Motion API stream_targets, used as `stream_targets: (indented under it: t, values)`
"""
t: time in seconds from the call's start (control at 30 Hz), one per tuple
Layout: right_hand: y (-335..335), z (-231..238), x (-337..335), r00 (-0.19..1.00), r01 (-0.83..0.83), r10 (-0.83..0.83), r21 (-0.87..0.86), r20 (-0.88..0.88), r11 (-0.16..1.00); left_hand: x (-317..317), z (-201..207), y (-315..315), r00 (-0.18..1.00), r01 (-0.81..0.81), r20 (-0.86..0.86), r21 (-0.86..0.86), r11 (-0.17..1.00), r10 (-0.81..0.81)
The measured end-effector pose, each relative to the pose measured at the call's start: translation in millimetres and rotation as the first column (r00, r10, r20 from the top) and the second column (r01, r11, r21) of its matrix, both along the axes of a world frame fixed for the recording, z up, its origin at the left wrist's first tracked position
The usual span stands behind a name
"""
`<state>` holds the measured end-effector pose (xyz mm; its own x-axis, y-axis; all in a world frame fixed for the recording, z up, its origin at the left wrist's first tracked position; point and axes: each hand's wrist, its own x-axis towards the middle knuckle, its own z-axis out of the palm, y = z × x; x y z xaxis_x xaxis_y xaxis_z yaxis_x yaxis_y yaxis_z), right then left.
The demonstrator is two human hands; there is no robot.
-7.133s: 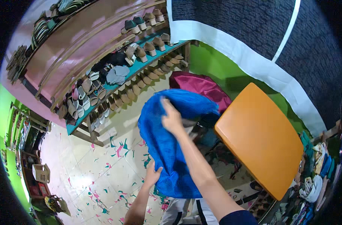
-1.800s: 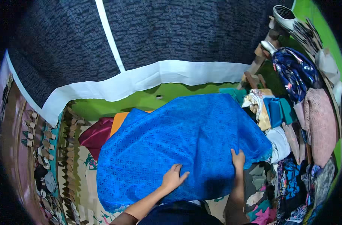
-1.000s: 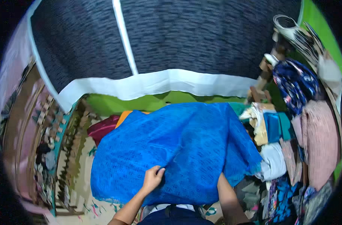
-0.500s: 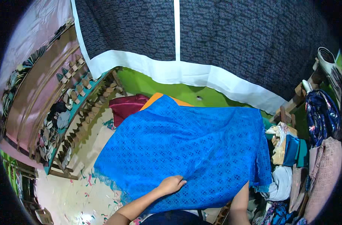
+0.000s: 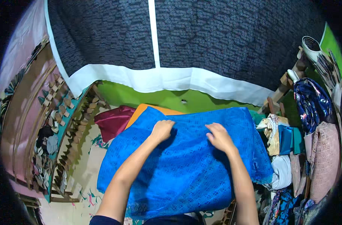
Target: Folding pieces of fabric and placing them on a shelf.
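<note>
cloth (image 5: 186, 168) on table (image 5: 141, 112) | curtain (image 5: 186, 41) behind | clothes pile (image 5: 309, 150) right

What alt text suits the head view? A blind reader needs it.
Both hands, left hand and right hand, press flat on a blue cloth spread over an orange table. A dark patterned curtain hangs behind; folded clothes pile at right.
</note>
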<state>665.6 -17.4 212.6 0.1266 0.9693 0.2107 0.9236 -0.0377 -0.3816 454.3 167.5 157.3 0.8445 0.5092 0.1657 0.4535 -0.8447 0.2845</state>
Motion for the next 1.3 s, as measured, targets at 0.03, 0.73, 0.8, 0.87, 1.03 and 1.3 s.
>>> stream_targets:
  t: [0.03, 0.73, 0.8, 0.87, 1.03, 1.3]
  values:
    - [10.2, -17.0, -0.2, 0.999, 0.006, -0.002, -0.080, 0.052, 0.997, 11.0, -12.7, 15.6, 0.986, 0.063, -0.158, 0.051, 0.997, -0.054]
    - [-8.8, -8.9, -8.8, 0.985, 0.157, -0.145, -0.131, 0.099, 0.979, -50.1, 50.3, 9.1, 0.953, 0.285, -0.021, 0.406, 0.868, -0.303]
    - [-6.0, 11.9, 6.5, 0.943, 0.267, -0.216, -0.192, 0.253, 0.944, -63.7, 61.0, 11.1, 0.952, 0.247, 0.053, 0.450, 0.858, -0.302]
    - [-16.1, 12.9, 35.6, 0.848, 0.514, -0.439, -0.255, 0.297, 0.819, -71.9, 70.7, 8.3, 0.948, 0.228, 0.085, 0.491, 0.841, -0.307]
    - [-78.3, -26.1, 84.6, 0.514, 0.854, -0.832, -0.033, 0.211, 0.519, -105.3, 81.7, -13.3, 0.951, 0.181, 0.108, 0.562, 0.807, -0.289]
    - [-199.9, -27.5, 35.2, 0.380, 0.690, -0.512, -0.133, -0.771, 0.712, -164.8, 102.5, -47.9, 0.947, 0.141, 0.156, 0.588, 0.797, -0.282]
